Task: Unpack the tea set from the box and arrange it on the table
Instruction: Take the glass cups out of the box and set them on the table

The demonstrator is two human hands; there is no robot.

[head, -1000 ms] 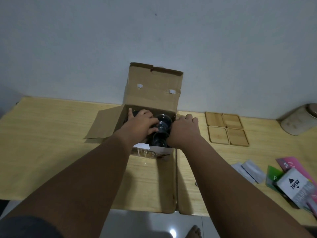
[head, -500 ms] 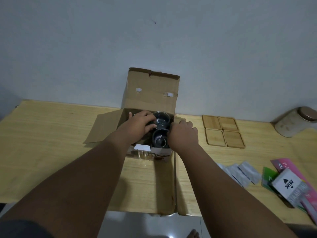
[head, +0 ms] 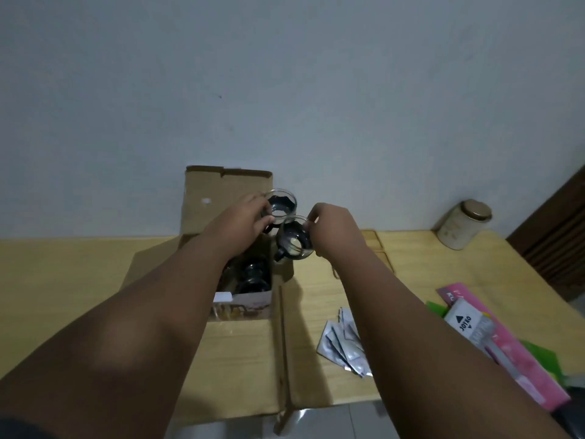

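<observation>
While both were raised above the open brown cardboard box (head: 228,198), each of the hands gripped one clear glass teacup with dark trim: left hand (head: 240,217) closed on the far cup (head: 281,202), right hand (head: 332,229) pinched the near cup's (head: 292,242) rim, probably to clear the flaps. More dark glassware (head: 253,277) sat inside the box, unclear. Wooden coasters right of the box were mostly hidden by the right hand on the pale wood counter (head: 63,274).

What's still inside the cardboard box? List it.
Inside the cardboard box, dark glassware sits near the front wall, seemingly more cups. The left forearm covers the box's left half, so the count stays unclear. Each hand holds one glass cup above it.
</observation>
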